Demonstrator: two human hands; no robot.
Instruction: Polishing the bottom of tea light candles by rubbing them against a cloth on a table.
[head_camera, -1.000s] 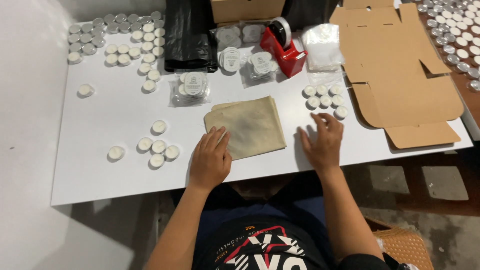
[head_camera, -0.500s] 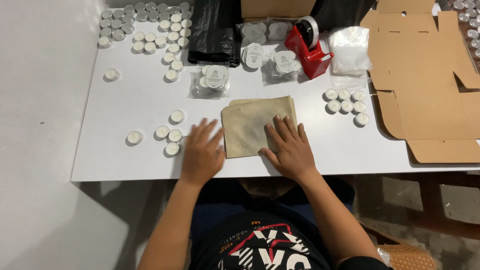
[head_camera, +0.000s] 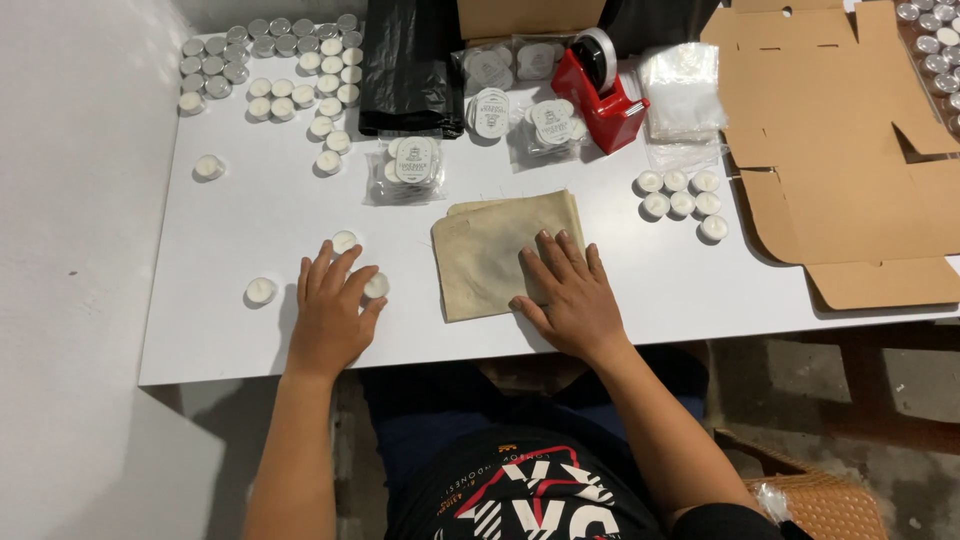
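While right hand (head_camera: 570, 295) lies flat, fingers spread, on tan cloth (head_camera: 500, 250), left hand (head_camera: 330, 310) spreads wide over small white candles (head_camera: 345, 241) left of cloth. More candles loose on surface (head_camera: 230, 330) beyond cloth; flat cardboard box (head_camera: 840, 150) right of cloth, unfolded.

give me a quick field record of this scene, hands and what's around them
left hand: flat over small white tealight candles
right hand: palm down on beige cloth
table: white
behind cloth: bagged candle packs, red tape dispenser, black plastic bag
right side: flat cardboard box, cluster of candles
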